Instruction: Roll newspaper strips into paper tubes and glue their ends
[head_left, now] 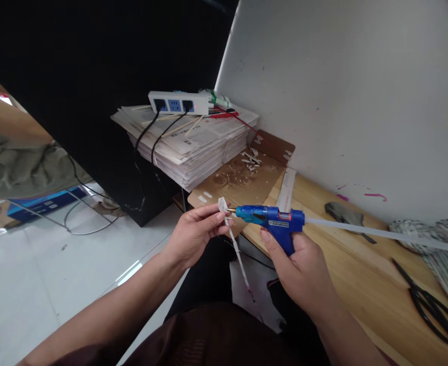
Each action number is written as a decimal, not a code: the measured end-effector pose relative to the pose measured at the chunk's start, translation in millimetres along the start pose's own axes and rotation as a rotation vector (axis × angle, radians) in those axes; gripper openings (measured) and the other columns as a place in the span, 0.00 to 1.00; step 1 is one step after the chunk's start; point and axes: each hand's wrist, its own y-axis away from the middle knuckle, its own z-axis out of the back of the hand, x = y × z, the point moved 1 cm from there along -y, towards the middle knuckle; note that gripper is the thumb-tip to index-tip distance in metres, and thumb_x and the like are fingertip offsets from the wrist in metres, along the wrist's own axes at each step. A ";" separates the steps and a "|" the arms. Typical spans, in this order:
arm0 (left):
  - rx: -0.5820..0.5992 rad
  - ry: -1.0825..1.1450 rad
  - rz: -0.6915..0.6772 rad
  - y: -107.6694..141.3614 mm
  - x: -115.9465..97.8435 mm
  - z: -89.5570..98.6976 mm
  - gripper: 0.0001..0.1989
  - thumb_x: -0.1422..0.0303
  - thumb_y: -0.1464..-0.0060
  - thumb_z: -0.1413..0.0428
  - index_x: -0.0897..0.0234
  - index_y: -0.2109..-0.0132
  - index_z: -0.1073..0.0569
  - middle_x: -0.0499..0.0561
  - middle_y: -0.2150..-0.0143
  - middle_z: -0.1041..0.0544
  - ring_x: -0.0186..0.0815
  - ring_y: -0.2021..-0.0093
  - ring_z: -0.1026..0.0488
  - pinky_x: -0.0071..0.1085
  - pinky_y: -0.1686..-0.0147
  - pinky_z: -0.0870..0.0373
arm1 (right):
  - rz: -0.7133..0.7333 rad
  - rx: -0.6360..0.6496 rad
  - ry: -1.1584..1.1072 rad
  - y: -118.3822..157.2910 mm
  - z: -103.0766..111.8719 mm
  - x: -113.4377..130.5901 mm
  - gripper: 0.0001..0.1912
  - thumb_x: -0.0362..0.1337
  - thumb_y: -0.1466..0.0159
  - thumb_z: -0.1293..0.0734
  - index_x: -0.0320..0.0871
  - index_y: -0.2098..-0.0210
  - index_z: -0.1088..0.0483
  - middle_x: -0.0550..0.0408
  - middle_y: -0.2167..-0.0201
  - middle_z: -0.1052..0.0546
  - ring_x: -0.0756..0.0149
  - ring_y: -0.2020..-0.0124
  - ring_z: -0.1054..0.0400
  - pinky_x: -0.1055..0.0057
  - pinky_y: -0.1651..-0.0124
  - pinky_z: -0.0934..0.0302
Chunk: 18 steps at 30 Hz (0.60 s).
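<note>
My right hand [304,269] is wrapped round the handle of a blue hot glue gun [273,221]. A long translucent glue stick [353,230] sticks out of its back end to the right. Between the fingertips of my left hand [195,231] is a thin white paper-wrapped stick [240,262], its upper end a wider folded piece and its lower end hanging down with a pinkish tip. The gun's nozzle is at the stick's upper end, by my left fingers; whether glue is coming out I cannot tell.
Beyond my hands, a power strip [178,103] with two plugs lies on a stack of newspapers [193,147]. Paper scraps lie on a cardboard sheet [227,178]. Black scissors [429,307] and a patterned cloth [418,234] are at right. Another person's arm [14,119] shows at left.
</note>
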 end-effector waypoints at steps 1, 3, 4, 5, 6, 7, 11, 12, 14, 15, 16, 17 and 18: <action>0.002 0.000 0.004 0.0 0.4 -0.2 0.13 0.71 0.53 0.34 0.68 0.58 0.19 0.55 0.64 0.19 0.32 0.65 0.22 0.25 0.65 0.24 | 0.002 -0.005 -0.012 -0.2 -0.3 0.7 0.14 0.46 0.36 0.36 0.44 0.59 0.25 0.53 0.72 0.21 0.62 0.72 0.28 0.69 0.70 0.38; 0.007 -0.001 0.010 0.2 1.4 -0.7 0.12 0.71 0.53 0.34 0.68 0.58 0.19 0.55 0.63 0.19 0.32 0.65 0.23 0.25 0.65 0.24 | 0.011 -0.030 -0.021 -0.9 -1.6 1.4 0.14 0.46 0.36 0.36 0.44 0.59 0.26 0.54 0.71 0.21 0.62 0.71 0.28 0.68 0.69 0.38; 0.009 -0.002 0.011 0.3 2.0 -0.9 0.12 0.71 0.53 0.34 0.68 0.59 0.19 0.55 0.63 0.19 0.31 0.66 0.23 0.24 0.65 0.24 | 0.016 -0.039 -0.015 -1.4 -2.5 1.3 0.14 0.46 0.36 0.36 0.44 0.59 0.26 0.54 0.72 0.21 0.62 0.72 0.28 0.68 0.69 0.38; 0.009 -0.002 0.008 0.5 2.4 -1.0 0.11 0.71 0.53 0.34 0.68 0.59 0.19 0.54 0.63 0.19 0.30 0.67 0.23 0.24 0.65 0.24 | 0.018 -0.046 -0.006 -1.9 -3.3 0.9 0.14 0.46 0.36 0.36 0.44 0.59 0.26 0.54 0.72 0.21 0.62 0.72 0.28 0.68 0.69 0.39; 0.009 -0.002 0.006 0.6 2.7 -1.0 0.11 0.71 0.53 0.34 0.68 0.60 0.19 0.54 0.63 0.19 0.30 0.67 0.23 0.25 0.65 0.24 | 0.018 -0.047 0.001 -2.3 -3.9 0.4 0.14 0.46 0.36 0.35 0.44 0.58 0.26 0.54 0.72 0.21 0.62 0.72 0.28 0.68 0.69 0.39; 0.007 -0.002 0.004 0.7 2.9 -0.9 0.11 0.71 0.53 0.34 0.68 0.60 0.19 0.54 0.63 0.19 0.30 0.67 0.24 0.25 0.65 0.24 | 0.018 -0.050 0.004 -2.5 -4.3 -0.2 0.14 0.46 0.36 0.35 0.44 0.59 0.26 0.54 0.72 0.21 0.62 0.71 0.28 0.68 0.69 0.39; -0.004 0.000 0.004 1.1 2.1 -0.5 0.10 0.71 0.54 0.34 0.68 0.61 0.18 0.55 0.63 0.19 0.32 0.66 0.23 0.26 0.65 0.24 | 0.016 -0.051 -0.020 -1.7 -3.7 -1.0 0.13 0.46 0.36 0.35 0.44 0.61 0.25 0.53 0.72 0.21 0.61 0.71 0.27 0.68 0.68 0.38; -0.004 -0.002 0.007 1.3 1.7 -0.7 0.11 0.71 0.54 0.34 0.68 0.61 0.18 0.55 0.63 0.19 0.32 0.66 0.23 0.26 0.65 0.24 | 0.016 -0.052 -0.024 -1.4 -3.4 -0.7 0.13 0.46 0.36 0.36 0.44 0.62 0.25 0.53 0.73 0.21 0.61 0.72 0.28 0.68 0.69 0.38; -0.002 -0.007 0.013 1.5 1.3 -1.4 0.11 0.71 0.54 0.34 0.68 0.60 0.19 0.55 0.64 0.19 0.32 0.66 0.23 0.27 0.65 0.24 | 0.017 -0.058 -0.023 -1.0 -2.9 0.0 0.13 0.46 0.36 0.35 0.44 0.63 0.25 0.54 0.75 0.23 0.63 0.74 0.29 0.69 0.71 0.39; -0.001 -0.008 0.015 1.6 1.2 -1.7 0.11 0.71 0.54 0.34 0.68 0.60 0.19 0.55 0.64 0.19 0.33 0.66 0.23 0.27 0.64 0.24 | 0.016 -0.062 -0.018 -1.0 -2.8 0.3 0.13 0.46 0.37 0.35 0.44 0.64 0.26 0.55 0.76 0.23 0.64 0.75 0.30 0.69 0.72 0.40; 0.000 -0.007 0.015 1.6 1.4 -1.9 0.11 0.71 0.54 0.34 0.68 0.60 0.19 0.55 0.64 0.19 0.33 0.65 0.23 0.27 0.64 0.24 | 0.016 -0.065 -0.013 -1.1 -2.8 0.4 0.13 0.46 0.37 0.36 0.44 0.65 0.26 0.55 0.77 0.24 0.65 0.76 0.31 0.69 0.72 0.40; 0.000 -0.005 0.013 1.5 1.6 -1.9 0.11 0.71 0.54 0.34 0.68 0.60 0.19 0.55 0.64 0.19 0.33 0.65 0.23 0.27 0.64 0.24 | 0.016 -0.069 -0.008 -1.4 -2.8 0.5 0.13 0.46 0.37 0.36 0.44 0.66 0.26 0.56 0.78 0.25 0.65 0.77 0.32 0.69 0.73 0.41; 0.001 -0.001 0.010 1.4 2.0 -1.7 0.11 0.71 0.54 0.34 0.67 0.60 0.19 0.55 0.63 0.19 0.33 0.65 0.22 0.27 0.64 0.24 | 0.015 -0.069 -0.005 -1.6 -2.9 0.4 0.13 0.47 0.36 0.36 0.44 0.66 0.26 0.56 0.78 0.26 0.66 0.77 0.33 0.70 0.73 0.41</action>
